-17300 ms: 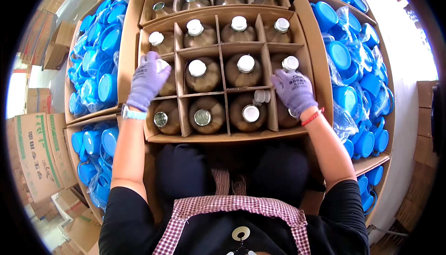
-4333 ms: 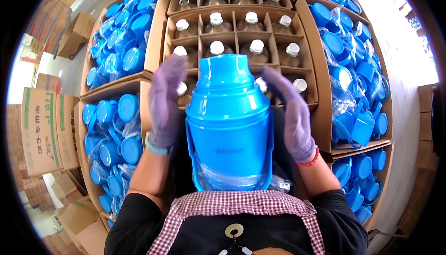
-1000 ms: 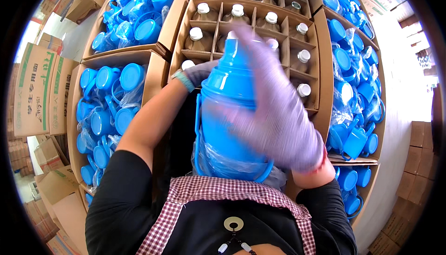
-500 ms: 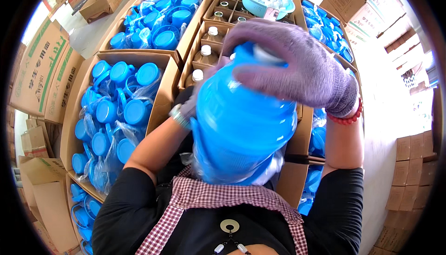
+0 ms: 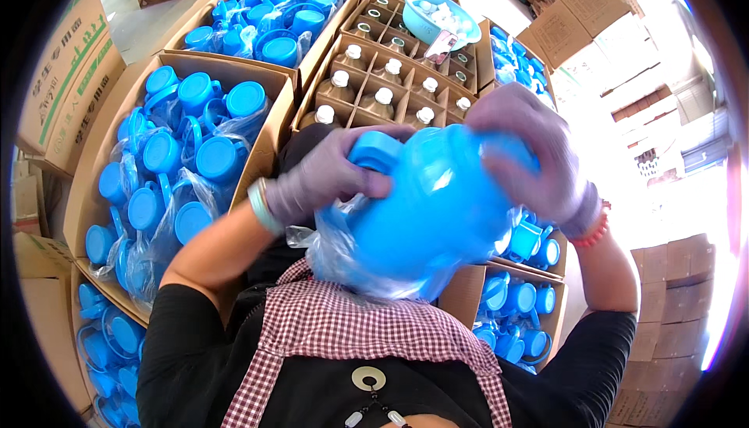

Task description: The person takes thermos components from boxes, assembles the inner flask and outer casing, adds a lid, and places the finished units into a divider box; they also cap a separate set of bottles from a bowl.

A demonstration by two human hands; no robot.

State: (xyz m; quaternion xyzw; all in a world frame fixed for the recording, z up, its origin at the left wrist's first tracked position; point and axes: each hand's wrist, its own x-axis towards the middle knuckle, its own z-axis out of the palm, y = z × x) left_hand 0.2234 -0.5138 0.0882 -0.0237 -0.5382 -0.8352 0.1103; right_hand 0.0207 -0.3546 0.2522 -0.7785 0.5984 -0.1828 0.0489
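A large blue plastic jug (image 5: 437, 209) is held tilted in front of my chest, its top leaning to the right. My gloved left hand (image 5: 324, 174) is closed at its blue handle (image 5: 376, 152), thumb on the near side. Around the jug's other end my gloved right hand (image 5: 546, 159) is curled, its fingers smeared by motion. Clear plastic film (image 5: 343, 268) bunches about the jug's lower part, against my checked apron (image 5: 351, 319). Just beyond the jug stand white-capped bottles (image 5: 340, 85) in a divided carton (image 5: 308, 100).
Left stands an open carton (image 5: 269, 135) of blue lidded mugs; another mug carton (image 5: 168, 38) is behind it. A light-blue basin (image 5: 409, 18) of white pieces rests on the bottle cartons, a phone (image 5: 441, 46) at its rim. More mugs (image 5: 519, 299) sit at right; stacked boxes (image 5: 671, 287) stand beyond.
The jug has tipped over to the right. My right hand has moved down and right with its end, while my left hand now shows at the handle. More white-capped bottles are visible.
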